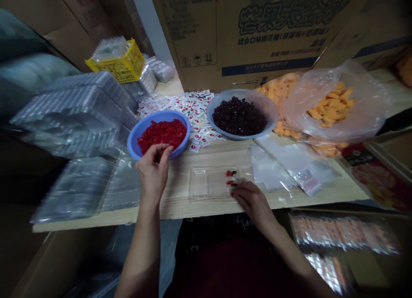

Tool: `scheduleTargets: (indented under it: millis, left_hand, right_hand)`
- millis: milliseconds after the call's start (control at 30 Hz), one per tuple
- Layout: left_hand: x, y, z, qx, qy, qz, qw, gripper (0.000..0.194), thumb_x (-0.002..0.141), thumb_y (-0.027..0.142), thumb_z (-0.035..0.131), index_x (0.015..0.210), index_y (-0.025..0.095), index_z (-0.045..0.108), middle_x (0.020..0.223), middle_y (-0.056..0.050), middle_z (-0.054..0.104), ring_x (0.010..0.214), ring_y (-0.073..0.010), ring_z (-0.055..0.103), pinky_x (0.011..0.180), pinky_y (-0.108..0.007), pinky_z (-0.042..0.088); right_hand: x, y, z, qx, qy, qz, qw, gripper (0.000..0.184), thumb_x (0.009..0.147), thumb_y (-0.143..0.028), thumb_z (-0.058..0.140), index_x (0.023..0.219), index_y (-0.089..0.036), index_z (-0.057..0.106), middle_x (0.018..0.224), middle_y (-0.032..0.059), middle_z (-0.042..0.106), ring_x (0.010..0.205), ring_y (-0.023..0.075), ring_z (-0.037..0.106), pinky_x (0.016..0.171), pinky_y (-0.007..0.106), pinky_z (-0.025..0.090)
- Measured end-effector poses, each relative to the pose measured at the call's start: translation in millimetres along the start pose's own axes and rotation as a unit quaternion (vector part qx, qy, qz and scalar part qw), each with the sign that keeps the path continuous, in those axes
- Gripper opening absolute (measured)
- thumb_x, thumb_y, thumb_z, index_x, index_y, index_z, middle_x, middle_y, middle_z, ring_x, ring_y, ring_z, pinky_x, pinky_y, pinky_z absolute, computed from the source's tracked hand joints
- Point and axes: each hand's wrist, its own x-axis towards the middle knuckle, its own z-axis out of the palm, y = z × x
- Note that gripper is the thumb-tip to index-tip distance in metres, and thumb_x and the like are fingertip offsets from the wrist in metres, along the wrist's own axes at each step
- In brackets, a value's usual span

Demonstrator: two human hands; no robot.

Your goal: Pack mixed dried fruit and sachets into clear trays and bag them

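Note:
My left hand (153, 171) reaches into the near rim of a blue bowl (135, 137) of red dried fruit pieces (163, 134), fingers curled in a pinch; what they hold is hidden. A clear plastic tray (207, 183) lies on the wooden table in front of me, with a few red and dark pieces (230, 177) in its right part. My right hand (251, 199) rests at the tray's right edge, its fingertips pinched on a small dark piece beside those pieces. A grey bowl (270, 107) of dark dried fruit (238, 115) stands behind the tray.
Stacks of clear plastic trays (77, 113) fill the left side. Small white sachets (193, 107) lie between the bowls. Bags of orange dried fruit (331, 105) sit at the right, clear bags (283, 165) in front of them. Cardboard boxes (257, 32) and a yellow basket (124, 64) stand behind.

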Motion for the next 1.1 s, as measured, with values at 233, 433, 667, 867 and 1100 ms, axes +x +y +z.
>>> scheduleTargets:
  millis: [233, 433, 667, 867, 1100]
  left_hand:
    - [50, -34, -1.0, 0.189, -0.033, 0.109, 0.975, 0.025, 0.094, 0.035, 0.055, 0.102, 0.018, 0.072, 0.109, -0.011, 0.072, 0.107, -0.0274, 0.062, 0.101, -0.044, 0.044]
    - [-2, 0, 72.6, 0.187, -0.228, 0.15, 0.944, 0.024, 0.099, 0.022, 0.045, 0.113, 0.018, 0.063, 0.107, -0.01, 0.07, 0.099, -0.0209, 0.065, 0.089, -0.032, 0.05]
    - [-1, -18, 114.1, 0.299, -0.237, 0.091, 0.92, 0.03, 0.096, 0.013, 0.04, 0.119, 0.009, 0.058, 0.117, -0.02, 0.064, 0.111, -0.0287, 0.06, 0.098, -0.039, 0.045]
    - [5, -7, 112.0, 0.322, -0.279, 0.09, 0.9, 0.03, 0.092, 0.011, 0.047, 0.116, 0.006, 0.063, 0.116, -0.024, 0.066, 0.107, -0.0291, 0.065, 0.092, -0.037, 0.049]
    - [16, 13, 101.6, 0.324, -0.301, 0.093, 0.892, 0.029, 0.09, 0.004, 0.043, 0.104, 0.006, 0.069, 0.1, -0.022, 0.071, 0.094, -0.0289, 0.07, 0.081, -0.036, 0.052]
  right_hand:
    - [0, 2, 6, -0.016, 0.018, -0.036, 0.999, 0.022, 0.1, -0.02, 0.052, 0.102, -0.021, 0.074, 0.104, 0.0109, 0.064, 0.101, 0.0241, 0.063, 0.082, 0.038, 0.057]
    - [-8, 2, 0, -0.011, 0.0, -0.039, 0.999, 0.026, 0.101, -0.017, 0.05, 0.116, -0.024, 0.07, 0.115, 0.0093, 0.066, 0.11, 0.0248, 0.06, 0.093, 0.044, 0.054]
    - [-5, 1, -10, 0.013, 0.059, -0.002, 0.998, 0.027, 0.1, -0.021, 0.051, 0.12, -0.026, 0.069, 0.112, 0.0086, 0.067, 0.106, 0.026, 0.061, 0.088, 0.044, 0.054]
    - [87, 13, -2, -0.025, 0.069, -0.022, 0.997, 0.025, 0.099, -0.025, 0.051, 0.109, -0.022, 0.073, 0.109, 0.0116, 0.069, 0.106, 0.028, 0.061, 0.093, 0.046, 0.052]
    - [211, 12, 58, -0.156, -0.057, -0.017, 0.986, 0.021, 0.093, -0.013, 0.057, 0.108, -0.01, 0.071, 0.116, 0.0169, 0.067, 0.113, 0.0272, 0.057, 0.101, 0.039, 0.044]
